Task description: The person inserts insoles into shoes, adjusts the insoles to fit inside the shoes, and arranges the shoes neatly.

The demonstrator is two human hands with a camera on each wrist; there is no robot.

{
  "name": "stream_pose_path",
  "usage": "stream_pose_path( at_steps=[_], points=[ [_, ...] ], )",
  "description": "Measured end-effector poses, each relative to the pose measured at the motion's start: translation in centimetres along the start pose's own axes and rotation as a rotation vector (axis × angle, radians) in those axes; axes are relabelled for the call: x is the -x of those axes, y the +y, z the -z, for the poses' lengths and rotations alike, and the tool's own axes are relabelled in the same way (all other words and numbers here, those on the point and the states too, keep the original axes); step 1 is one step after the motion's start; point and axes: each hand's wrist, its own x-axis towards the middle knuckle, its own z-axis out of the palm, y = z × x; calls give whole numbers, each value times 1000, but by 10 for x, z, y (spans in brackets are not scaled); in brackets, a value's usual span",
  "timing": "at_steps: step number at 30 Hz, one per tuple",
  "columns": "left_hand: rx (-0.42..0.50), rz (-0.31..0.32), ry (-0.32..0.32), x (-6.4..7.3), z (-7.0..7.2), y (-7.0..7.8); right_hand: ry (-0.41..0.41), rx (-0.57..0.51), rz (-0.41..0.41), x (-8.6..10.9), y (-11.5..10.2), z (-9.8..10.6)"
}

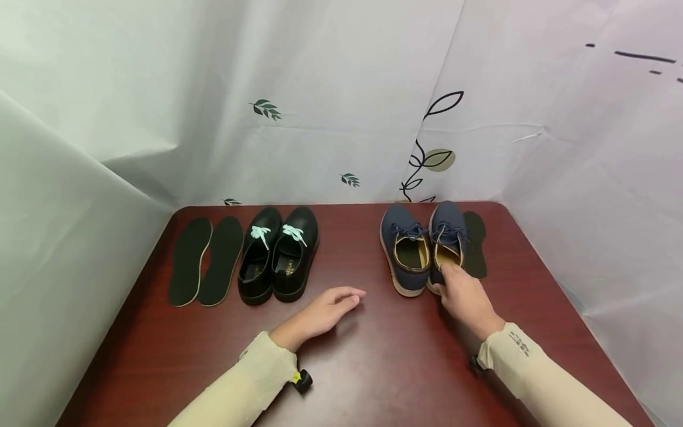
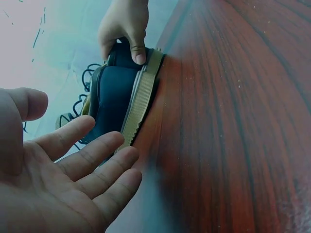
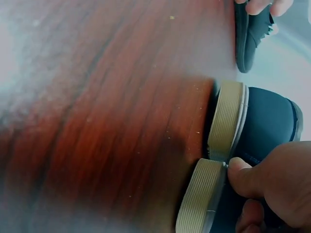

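My right hand (image 1: 467,301) grips the heel of the right-hand navy lace-up shoe (image 1: 447,218), thumb on the outer heel and fingers over the collar. In the right wrist view the thumb (image 3: 243,175) presses just above the tan sole (image 3: 199,201). That shoe shows a tan inside. Its mate (image 1: 396,222) stands close on its left, with a dark insole (image 1: 408,254) inside. A loose dark insole (image 1: 476,243) lies at the right, partly behind the held shoe. My left hand (image 1: 320,313) hovers over the table's middle, fingers extended and holding nothing.
Black shoes (image 1: 303,222) with pale mint laces stand at the back left of the reddish-brown table (image 1: 373,367). Beside them lie two dark insoles (image 1: 188,261) with light edges. A white leaf-printed sheet (image 1: 320,77) hangs behind and at both sides.
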Motion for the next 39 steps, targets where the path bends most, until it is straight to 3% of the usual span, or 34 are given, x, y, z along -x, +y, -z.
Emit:
stream_pose_path(
  at_steps=[8, 17, 27, 34, 39],
  points=[
    [-4, 1, -19, 6, -2, -4, 45, -12, 10, 8, 0, -7],
    [-1, -21, 8, 4, 4, 4, 115, -30, 20, 6, 5, -5],
    [147, -15, 51, -8, 7, 10, 198, -11, 66, 4, -1, 19],
    [258, -16, 63, -16, 9, 17, 249, 14, 129, 10, -19, 41],
    [387, -1, 53, -21, 12, 22, 287, 27, 212, 17, -37, 51]
  ],
)
